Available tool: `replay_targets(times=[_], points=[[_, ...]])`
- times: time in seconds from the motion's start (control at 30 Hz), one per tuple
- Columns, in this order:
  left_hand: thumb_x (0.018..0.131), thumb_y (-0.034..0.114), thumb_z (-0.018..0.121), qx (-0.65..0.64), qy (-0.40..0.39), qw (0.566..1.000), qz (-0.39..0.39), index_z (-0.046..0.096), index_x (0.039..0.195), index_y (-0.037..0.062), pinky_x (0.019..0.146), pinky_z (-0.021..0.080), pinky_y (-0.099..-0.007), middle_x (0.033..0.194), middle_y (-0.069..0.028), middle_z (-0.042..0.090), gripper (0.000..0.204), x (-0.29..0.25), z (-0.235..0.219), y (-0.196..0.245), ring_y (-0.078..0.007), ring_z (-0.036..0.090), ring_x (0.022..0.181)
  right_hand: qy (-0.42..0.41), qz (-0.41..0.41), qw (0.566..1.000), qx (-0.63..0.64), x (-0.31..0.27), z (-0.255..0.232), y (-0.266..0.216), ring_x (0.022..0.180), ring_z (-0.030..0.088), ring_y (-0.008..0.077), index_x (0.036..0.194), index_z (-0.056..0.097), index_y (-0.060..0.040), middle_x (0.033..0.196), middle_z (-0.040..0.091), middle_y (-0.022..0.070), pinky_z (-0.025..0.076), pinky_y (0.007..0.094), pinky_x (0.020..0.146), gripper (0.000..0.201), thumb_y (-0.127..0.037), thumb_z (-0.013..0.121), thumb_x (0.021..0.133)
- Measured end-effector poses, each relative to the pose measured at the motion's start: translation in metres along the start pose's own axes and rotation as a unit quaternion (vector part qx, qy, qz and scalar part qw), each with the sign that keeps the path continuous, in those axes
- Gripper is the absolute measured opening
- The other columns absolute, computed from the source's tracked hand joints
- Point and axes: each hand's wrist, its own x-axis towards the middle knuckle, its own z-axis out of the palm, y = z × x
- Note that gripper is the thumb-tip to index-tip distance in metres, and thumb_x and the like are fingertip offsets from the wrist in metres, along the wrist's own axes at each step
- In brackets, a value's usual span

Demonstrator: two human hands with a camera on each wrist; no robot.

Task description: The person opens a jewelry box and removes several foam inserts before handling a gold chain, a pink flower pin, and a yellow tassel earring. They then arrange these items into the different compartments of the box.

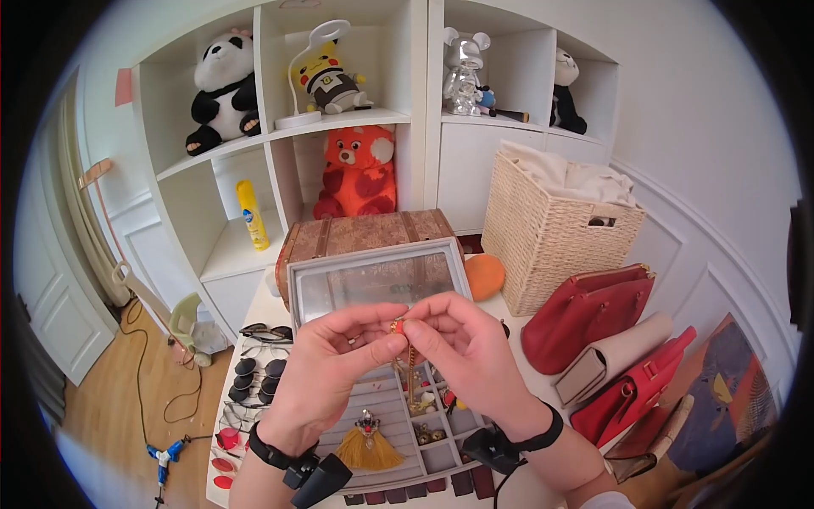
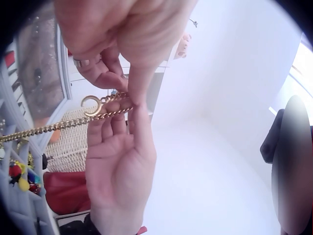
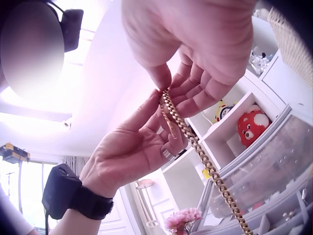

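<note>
A gold curb-link chain point(image 2: 63, 127) hangs from the fingertips of both hands, which meet over an open grey jewelry box point(image 1: 386, 394). My left hand point(image 1: 343, 360) pinches one end of the chain, where a small red and gold piece point(image 1: 396, 327) shows. My right hand point(image 1: 462, 343) pinches the chain close beside it, thumb against fingers. A C-shaped gold ring point(image 2: 91, 105) hangs by the chain in the left wrist view. In the right wrist view the chain runs down toward the box. A yellow tassel piece point(image 1: 369, 445) with a jeweled top lies in the box.
The box's clear-windowed lid point(image 1: 377, 284) stands raised against a brown patterned trunk point(image 1: 373, 229). Sunglasses point(image 1: 246, 377) line the table's left side. Red and cream handbags point(image 1: 585, 318) stand at right, before a woven basket point(image 1: 551, 237). Small trinkets fill compartments under the right hand.
</note>
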Motion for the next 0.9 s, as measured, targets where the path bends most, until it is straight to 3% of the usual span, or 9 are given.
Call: replay_targets(times=[0.1,0.23,0.37,0.43,0.53,0.6,0.73,0.8,0.9], points=[[0.095,0.002,0.081,0.026,-0.014,0.999,0.019,0.075,0.126,-0.0026,0.094,0.058,-0.0283,0.103,-0.0072,0.077,0.031,0.002,-0.004,-0.006,-0.0131,0.072,0.097,0.003,0.035,0.997,0.073,0.0,0.003,0.006,0.096,0.07,0.0107,0.119,0.06,0.0011,0.107,0.073,0.007,0.056,0.0253,0.083,0.017,-0.015,0.062,0.112],[0.096,0.003,0.08,0.057,-0.015,0.998,0.03,0.075,0.122,-0.0027,0.093,0.058,-0.0289,0.104,-0.0084,0.078,0.027,0.002,-0.005,-0.005,-0.0141,0.073,0.098,-0.024,0.041,0.998,0.052,0.003,-0.006,0.015,0.092,0.07,0.0129,0.12,0.061,0.0007,0.107,0.073,0.0075,0.058,0.0292,0.083,0.017,-0.014,0.061,0.112],[0.097,0.003,0.078,0.094,-0.002,0.995,0.034,0.074,0.118,-0.0033,0.093,0.058,-0.0294,0.105,-0.0095,0.079,0.022,0.001,-0.002,-0.008,-0.0145,0.074,0.1,-0.047,0.107,0.993,0.035,0.003,-0.005,0.017,0.092,0.069,0.0132,0.125,0.06,0.0009,0.108,0.072,0.0071,0.058,0.0298,0.083,0.018,-0.011,0.057,0.112],[0.097,0.002,0.077,0.244,0.055,0.966,0.06,0.073,0.113,-0.0036,0.085,0.059,-0.0284,0.1,-0.0104,0.08,0.018,-0.002,0.001,-0.006,-0.014,0.075,0.091,-0.045,0.122,0.991,-0.005,0.001,0.0,0.017,0.094,0.07,0.0136,0.128,0.058,0.0011,0.11,0.072,0.0073,0.059,0.0304,0.083,0.019,-0.01,0.056,0.113],[0.097,0.002,0.076,0.367,0.073,0.924,0.078,0.071,0.113,-0.0033,0.081,0.058,-0.0266,0.099,-0.0093,0.081,0.017,-0.003,0.002,-0.006,-0.0126,0.075,0.089,-0.057,0.088,0.994,-0.033,-0.003,0.005,0.017,0.096,0.072,0.0147,0.134,0.054,0.0014,0.109,0.073,0.0092,0.059,0.0316,0.082,0.026,-0.01,0.058,0.112],[0.097,0.002,0.076,0.392,0.073,0.914,0.079,0.072,0.111,-0.0031,0.08,0.058,-0.0267,0.098,-0.009,0.081,0.016,-0.001,0.001,-0.008,-0.0125,0.075,0.088,-0.102,0.109,0.965,-0.215,-0.002,0.003,0.008,0.105,0.076,0.029,0.137,0.051,0.0013,0.12,0.072,0.0228,0.059,0.0388,0.082,0.034,-0.011,0.061,0.106],[0.095,0.001,0.077,0.435,0.057,0.895,0.081,0.073,0.109,-0.003,0.079,0.057,-0.0276,0.095,-0.0075,0.08,0.014,0.001,-0.006,-0.006,-0.013,0.074,0.087,-0.106,0.126,0.934,-0.316,-0.003,-0.002,-0.001,0.101,0.073,0.0365,0.133,0.056,0.0002,0.119,0.07,0.0244,0.057,0.0437,0.082,0.036,-0.012,0.065,0.101],[0.095,0.001,0.078,0.417,0.031,0.906,0.064,0.074,0.109,-0.0029,0.08,0.058,-0.0278,0.094,-0.0074,0.08,0.015,0.002,-0.012,0.001,-0.013,0.074,0.086,-0.074,-0.027,0.904,-0.421,-0.005,-0.011,0.013,0.085,0.074,0.0282,0.122,0.065,0.0005,0.101,0.071,0.0151,0.058,0.0377,0.077,0.029,-0.015,0.073,0.099],[0.093,0.002,0.079,0.412,-0.002,0.909,0.057,0.075,0.11,-0.0026,0.08,0.058,-0.0283,0.094,-0.0073,0.08,0.018,0.001,-0.014,0.003,-0.0131,0.074,0.086,-0.082,-0.075,0.902,-0.417,-0.003,-0.017,0.0,0.083,0.072,0.0294,0.113,0.07,-0.0027,0.099,0.067,0.0134,0.057,0.0377,0.075,0.02,-0.016,0.074,0.099]])
